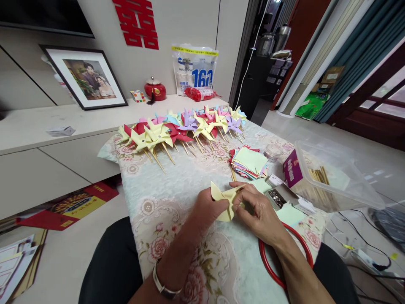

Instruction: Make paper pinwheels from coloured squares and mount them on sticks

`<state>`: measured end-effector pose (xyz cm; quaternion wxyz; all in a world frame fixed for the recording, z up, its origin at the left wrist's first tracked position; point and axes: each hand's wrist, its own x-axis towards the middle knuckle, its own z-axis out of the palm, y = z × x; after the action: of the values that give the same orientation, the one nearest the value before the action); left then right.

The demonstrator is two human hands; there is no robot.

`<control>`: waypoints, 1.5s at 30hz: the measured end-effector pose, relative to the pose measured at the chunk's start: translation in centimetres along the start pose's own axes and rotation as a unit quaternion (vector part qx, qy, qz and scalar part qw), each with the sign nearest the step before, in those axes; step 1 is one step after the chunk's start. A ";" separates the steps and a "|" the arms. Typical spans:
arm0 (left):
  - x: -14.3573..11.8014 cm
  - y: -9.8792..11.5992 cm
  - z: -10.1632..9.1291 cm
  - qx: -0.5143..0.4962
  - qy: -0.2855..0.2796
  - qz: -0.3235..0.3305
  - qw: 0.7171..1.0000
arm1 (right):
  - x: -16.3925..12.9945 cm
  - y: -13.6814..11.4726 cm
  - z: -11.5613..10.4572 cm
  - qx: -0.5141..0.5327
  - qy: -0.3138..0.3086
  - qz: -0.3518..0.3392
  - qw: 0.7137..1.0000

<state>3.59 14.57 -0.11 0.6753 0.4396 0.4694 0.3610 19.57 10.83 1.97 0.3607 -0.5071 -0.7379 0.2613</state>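
A pale yellow paper pinwheel (225, 198) is held between my two hands above the flowered tablecloth. My left hand (210, 204) grips its left side, thumb on top. On its right side, the fingers of my right hand (253, 204) are closed on the folded paper; whether a pin is there I cannot make out. Just beyond lies a stack of coloured paper squares (249, 161). Beside my right hand sits a small open box of metal pins (276, 197). A red ring-shaped handle (263, 261) lies under my right forearm.
Several finished pinwheels (190, 126) on sticks lie along the table's far side. At the right, a clear plastic bin (344, 181) holds wooden sticks (324, 177). A round clear container (274, 152) stands behind the paper stack. Cables (354, 228) trail on the floor at right.
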 end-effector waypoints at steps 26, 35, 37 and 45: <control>0.1 0.1 0.3 -0.009 -0.013 -0.001 1.000 | -0.1 0.3 0.7 0.014 0.030 0.042 0.999; 0.3 -0.4 0.3 0.017 -0.014 0.015 1.000 | -0.1 0.4 0.7 0.016 0.023 0.050 0.998; 0.3 -0.4 0.3 0.018 -0.011 0.013 1.000 | -0.1 0.4 0.7 0.011 0.023 0.050 0.998; 0.5 -0.8 0.3 0.023 -0.013 0.027 0.999 | -0.1 0.4 0.7 0.000 0.021 0.053 0.998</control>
<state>4.12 14.62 -0.94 0.6609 0.4720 0.4572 0.3624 19.23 10.84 1.21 0.3615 -0.5507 -0.7025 0.2693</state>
